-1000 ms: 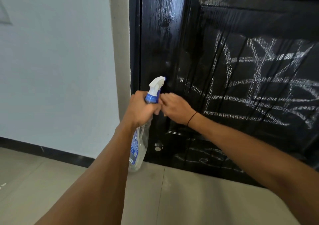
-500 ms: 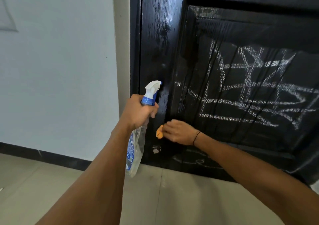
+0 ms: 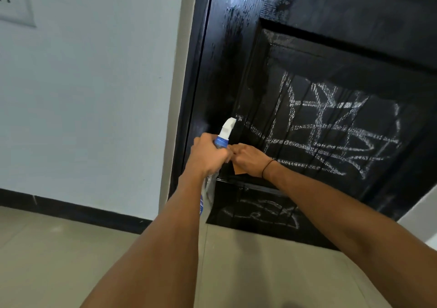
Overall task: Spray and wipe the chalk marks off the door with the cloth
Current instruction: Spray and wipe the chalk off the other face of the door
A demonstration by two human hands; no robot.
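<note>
A black panelled door (image 3: 307, 54) carries white chalk marks (image 3: 331, 132) across its middle panel and more chalk scribbles (image 3: 262, 210) on the lower panel. My left hand (image 3: 208, 154) grips the neck of a clear spray bottle (image 3: 224, 128) with a white nozzle and blue collar, nozzle towards the door. Right beside it, my right hand (image 3: 250, 158) holds an orange cloth (image 3: 237, 169) against the door at the panel's lower left corner. Only a corner of the cloth shows under the hand.
A pale wall (image 3: 89, 95) with a dark skirting strip (image 3: 71, 208) stands left of the door frame (image 3: 177, 95). Beige floor tiles (image 3: 59, 260) lie below. A white edge (image 3: 423, 218) shows at the right of the door.
My right hand with the cloth has moved up from the lower part of the panel to beside the bottle. The view has tilted, showing more of the door's top.
</note>
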